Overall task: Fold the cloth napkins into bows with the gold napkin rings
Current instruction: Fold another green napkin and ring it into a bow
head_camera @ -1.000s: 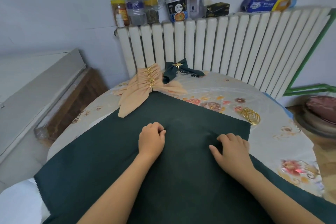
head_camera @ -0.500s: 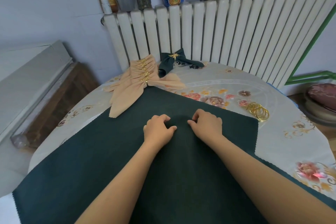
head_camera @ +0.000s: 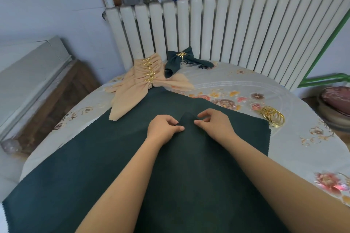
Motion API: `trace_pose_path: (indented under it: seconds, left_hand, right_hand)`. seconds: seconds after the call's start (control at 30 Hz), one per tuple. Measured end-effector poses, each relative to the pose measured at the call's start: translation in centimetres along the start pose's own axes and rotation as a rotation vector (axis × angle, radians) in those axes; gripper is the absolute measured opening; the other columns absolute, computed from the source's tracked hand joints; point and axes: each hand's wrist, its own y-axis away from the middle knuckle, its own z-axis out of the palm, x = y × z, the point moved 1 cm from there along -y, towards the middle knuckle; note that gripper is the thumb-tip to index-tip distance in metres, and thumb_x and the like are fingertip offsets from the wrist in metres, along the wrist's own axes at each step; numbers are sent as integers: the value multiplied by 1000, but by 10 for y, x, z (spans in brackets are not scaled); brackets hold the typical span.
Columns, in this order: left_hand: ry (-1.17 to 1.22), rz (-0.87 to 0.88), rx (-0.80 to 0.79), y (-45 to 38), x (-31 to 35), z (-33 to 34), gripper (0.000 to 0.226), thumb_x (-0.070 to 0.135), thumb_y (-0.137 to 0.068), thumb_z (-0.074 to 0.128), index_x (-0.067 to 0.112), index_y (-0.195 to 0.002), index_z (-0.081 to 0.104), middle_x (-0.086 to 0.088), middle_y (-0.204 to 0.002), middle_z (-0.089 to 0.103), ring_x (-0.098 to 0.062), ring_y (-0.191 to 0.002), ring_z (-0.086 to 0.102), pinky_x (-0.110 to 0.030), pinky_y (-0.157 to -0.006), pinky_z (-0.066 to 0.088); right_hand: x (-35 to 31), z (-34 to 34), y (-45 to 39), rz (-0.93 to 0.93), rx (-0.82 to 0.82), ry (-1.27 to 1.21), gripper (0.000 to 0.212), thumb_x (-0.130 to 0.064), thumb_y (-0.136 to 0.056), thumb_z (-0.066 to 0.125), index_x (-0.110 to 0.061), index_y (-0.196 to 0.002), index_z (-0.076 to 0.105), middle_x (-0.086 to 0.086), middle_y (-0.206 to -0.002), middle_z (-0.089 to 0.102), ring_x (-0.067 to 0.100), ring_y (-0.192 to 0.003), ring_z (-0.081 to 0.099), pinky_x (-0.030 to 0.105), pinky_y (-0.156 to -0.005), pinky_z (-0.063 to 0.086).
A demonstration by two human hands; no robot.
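Note:
A large dark green napkin (head_camera: 106,157) lies spread flat over the near half of the table. My left hand (head_camera: 162,128) and my right hand (head_camera: 214,125) sit close together at its middle, each pinching the cloth, and a raised fold of green fabric (head_camera: 187,121) stands up between them. Several loose gold napkin rings (head_camera: 272,116) lie on the tablecloth to the right. At the back lie several finished beige bows (head_camera: 144,79) with gold rings and one finished dark green bow (head_camera: 181,60).
The round table (head_camera: 236,83) has a floral cloth and stands against a white radiator (head_camera: 227,30) with jars, a noodle cup and boxes on top. A grey board and a wooden panel (head_camera: 53,100) lean at the left. A red cushioned stool (head_camera: 337,100) is at the right.
Both hands moved forward and toward each other on the green napkin, from apart to nearly touching. They gathered the cloth into a raised pleat between them.

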Motion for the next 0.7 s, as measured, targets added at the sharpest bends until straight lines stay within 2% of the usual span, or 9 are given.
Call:
trace_pose_path:
  seconds: [0.13, 0.23, 0.37, 0.47, 0.57, 0.7]
  left_hand:
    - [19, 18, 1, 5, -1, 0, 21, 31, -71, 81, 23, -82, 65, 14, -80, 60, -8, -81, 58, -24, -72, 44]
    - [84, 41, -5, 7, -5, -1, 17, 36, -75, 77, 24, -83, 68, 15, -81, 63, -5, -80, 59, -22, -69, 45]
    - [54, 123, 93, 9, -12, 4, 8, 33, -81, 72, 26, -85, 69, 18, -82, 61, 1, -76, 54, -19, -71, 40]
    - [64, 152, 149, 9, -15, 7, 10, 32, -82, 71, 25, -89, 72, 18, -83, 61, 3, -75, 53, -14, -68, 39]
    - [53, 163, 149, 6, -16, 6, 9, 31, -83, 69, 26, -89, 73, 21, -81, 60, 4, -75, 53, -17, -69, 38]
    - [20, 165, 150, 6, -16, 7, 10, 30, -86, 67, 26, -91, 74, 23, -80, 58, 0, -78, 54, -20, -74, 40]
  right_hand:
    - [3, 6, 1, -32, 59, 96, 18, -26, -88, 64, -17, -102, 69, -1, -99, 70, 13, -94, 61, 24, -85, 45]
    - [7, 9, 5, -66, 74, 84, 19, -24, -88, 65, -17, -105, 68, -2, -101, 70, 13, -98, 61, 22, -89, 43]
    - [13, 11, 8, -104, 124, 52, 15, -22, -87, 66, -17, -101, 69, -4, -96, 70, 8, -90, 60, 15, -83, 40]
    - [15, 12, 6, -105, 148, 14, 11, -26, -86, 67, -19, -94, 71, -9, -85, 68, 3, -79, 57, 10, -71, 39]
    - [16, 10, 2, -92, 154, 29, 13, -32, -86, 66, -21, -90, 71, -12, -78, 63, 5, -78, 57, 16, -71, 39]
    - [16, 14, 1, -93, 154, 56, 15, -34, -87, 65, -21, -91, 70, -10, -79, 64, 8, -81, 59, 21, -76, 45]
